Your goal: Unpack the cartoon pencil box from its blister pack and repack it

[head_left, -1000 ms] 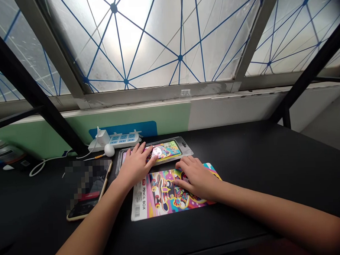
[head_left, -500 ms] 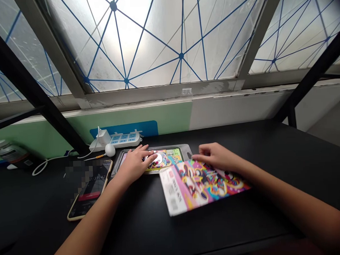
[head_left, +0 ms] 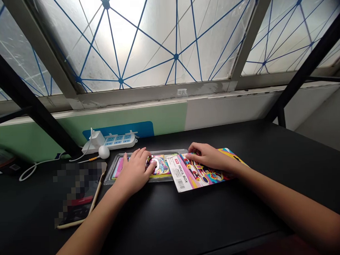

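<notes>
My left hand (head_left: 135,170) lies flat, fingers spread, on a pencil box in a clear plastic package (head_left: 160,165) on the black table (head_left: 190,216). My right hand (head_left: 208,158) rests palm down on a colourful printed card (head_left: 194,174) marked PENCIL BOX, fingers curled at its far edge. The card lies to the right of the package and overlaps its right end.
A phone (head_left: 77,199) lies at the left of the table. Behind it are a white power strip (head_left: 114,141) with a plugged adapter, a small white ball (head_left: 104,152) and cables. A grey object (head_left: 1,159) sits at the far left. Black frame posts stand at both sides.
My right hand has slid the printed card from in front of the package to its right side, turning it. My left hand has stayed on the package.
</notes>
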Action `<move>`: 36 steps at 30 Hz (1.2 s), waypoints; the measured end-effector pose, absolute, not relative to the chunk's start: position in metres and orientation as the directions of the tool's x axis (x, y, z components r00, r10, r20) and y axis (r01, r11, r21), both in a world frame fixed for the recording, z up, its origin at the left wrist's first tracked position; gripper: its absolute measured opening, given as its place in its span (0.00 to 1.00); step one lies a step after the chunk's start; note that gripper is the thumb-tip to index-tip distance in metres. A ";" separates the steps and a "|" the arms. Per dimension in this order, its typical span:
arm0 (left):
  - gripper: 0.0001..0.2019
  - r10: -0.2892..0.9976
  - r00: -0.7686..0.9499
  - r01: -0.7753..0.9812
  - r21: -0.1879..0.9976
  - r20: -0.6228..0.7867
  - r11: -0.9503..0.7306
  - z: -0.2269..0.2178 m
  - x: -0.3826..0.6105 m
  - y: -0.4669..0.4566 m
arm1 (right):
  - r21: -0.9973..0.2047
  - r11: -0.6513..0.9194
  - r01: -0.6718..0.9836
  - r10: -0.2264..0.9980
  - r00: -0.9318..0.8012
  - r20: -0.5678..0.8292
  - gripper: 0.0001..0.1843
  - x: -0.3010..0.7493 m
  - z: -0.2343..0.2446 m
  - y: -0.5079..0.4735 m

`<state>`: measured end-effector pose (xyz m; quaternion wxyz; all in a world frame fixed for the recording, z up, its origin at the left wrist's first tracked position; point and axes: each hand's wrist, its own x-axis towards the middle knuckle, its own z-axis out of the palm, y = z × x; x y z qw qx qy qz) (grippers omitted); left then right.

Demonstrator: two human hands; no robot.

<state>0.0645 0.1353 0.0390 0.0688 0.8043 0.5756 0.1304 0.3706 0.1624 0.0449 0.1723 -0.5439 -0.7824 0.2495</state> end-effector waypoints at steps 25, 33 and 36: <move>0.21 0.930 0.364 0.892 0.269 0.046 -0.363 0.045 0.058 0.138 | -0.598 0.195 0.777 0.958 -0.282 -0.054 0.29 0.416 0.051 0.187; 0.19 0.945 0.318 0.906 0.269 0.083 -0.328 0.042 0.067 0.133 | -0.593 0.155 0.790 0.972 -0.230 -0.053 0.24 0.405 0.049 0.181; 0.19 0.948 0.302 0.905 0.284 0.098 -0.318 0.038 0.078 0.127 | -0.573 0.144 0.807 0.979 -0.202 -0.039 0.22 0.387 0.047 0.170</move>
